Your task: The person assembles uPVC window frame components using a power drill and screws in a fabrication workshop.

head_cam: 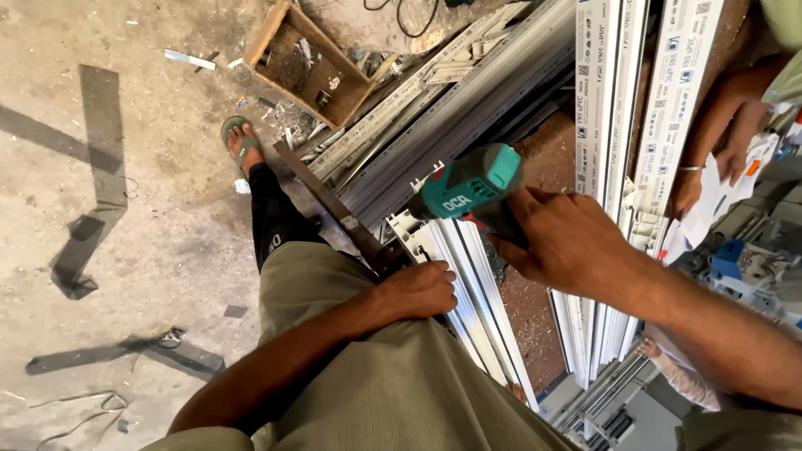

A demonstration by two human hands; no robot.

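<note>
Two hands are busy in the middle of the frame: your right hand (568,242) is clenched around the handle of a teal cordless drill (472,188), and your left hand (422,288) lies on the white window profile (468,284), fingers curled over its edge and pressing it down. The profile runs from the centre towards the lower right, just beside your knee, and the nose of the drill points at its upper end, where the cut section shows. Keep the drill in line with the face of the profile, not tilted, and keep the left fingers well apart from the tip, because the plastic can slip. Press steady, not hard. At the upper right, another person's hand (735,150) rests on the long stacked profiles (601,100); it is near but does not touch your piece. A wooden box (313,63) with small parts stands on the floor at the upper centre.
</note>
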